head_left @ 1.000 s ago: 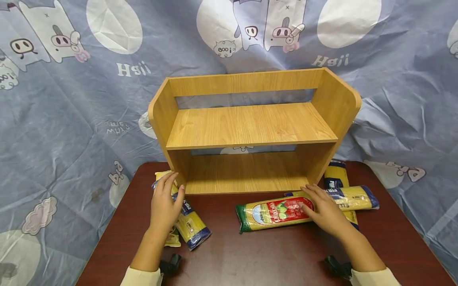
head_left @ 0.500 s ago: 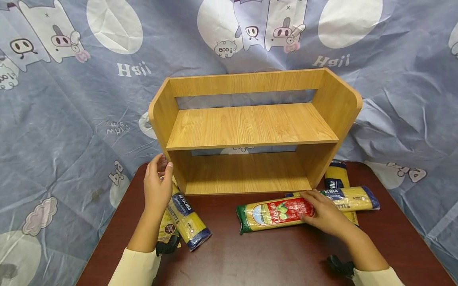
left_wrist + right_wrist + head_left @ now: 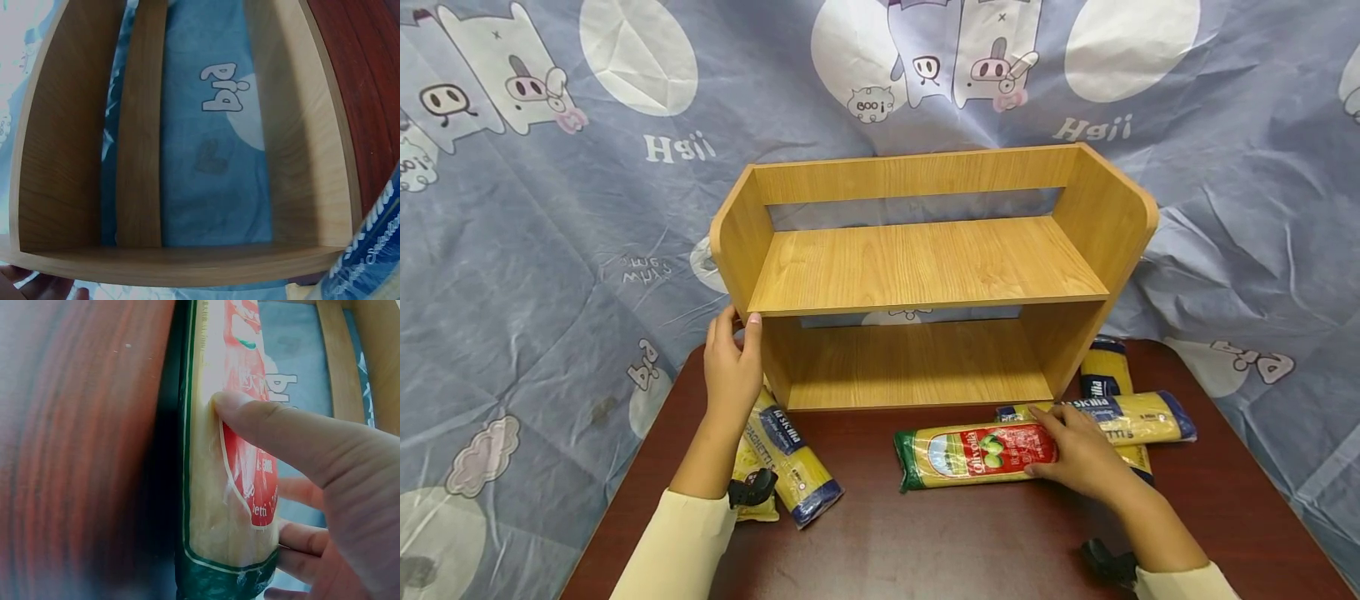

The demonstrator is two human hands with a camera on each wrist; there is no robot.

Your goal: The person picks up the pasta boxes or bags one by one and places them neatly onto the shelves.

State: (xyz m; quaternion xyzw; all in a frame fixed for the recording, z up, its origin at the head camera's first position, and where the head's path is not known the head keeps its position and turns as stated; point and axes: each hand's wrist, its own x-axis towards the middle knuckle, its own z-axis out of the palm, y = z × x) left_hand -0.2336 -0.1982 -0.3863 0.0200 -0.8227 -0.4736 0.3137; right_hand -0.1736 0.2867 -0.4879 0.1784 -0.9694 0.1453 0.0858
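My right hand (image 3: 1081, 454) grips the right part of a spaghetti pack (image 3: 951, 456) with a red Olivoilà label and green ends. In the right wrist view, the thumb (image 3: 250, 412) lies along the front of the pack and the fingers go behind it. The pack lies in front of the wooden shelf (image 3: 925, 262). At the shelf's left side panel is my left hand (image 3: 732, 371), its thumb tip by the front edge and its fingers along the outer face. Only fingertips (image 3: 47, 287) of that hand show at the bottom of the left wrist view.
Left of the shelf lie a blue-and-yellow La Sicilia spaghetti pack (image 3: 793, 458) and a yellow packet (image 3: 758, 507), partly under my left forearm. Several more pasta packs, one La Sicilia pack (image 3: 1138, 417) on top, overlap at the right. A patterned cloth (image 3: 550, 250) hangs behind the dark table (image 3: 895, 550).
My left hand has moved from over the left packs up and leftward to the shelf's side panel. The right hand's fingers have closed around the Olivoilà spaghetti pack, which has barely moved.
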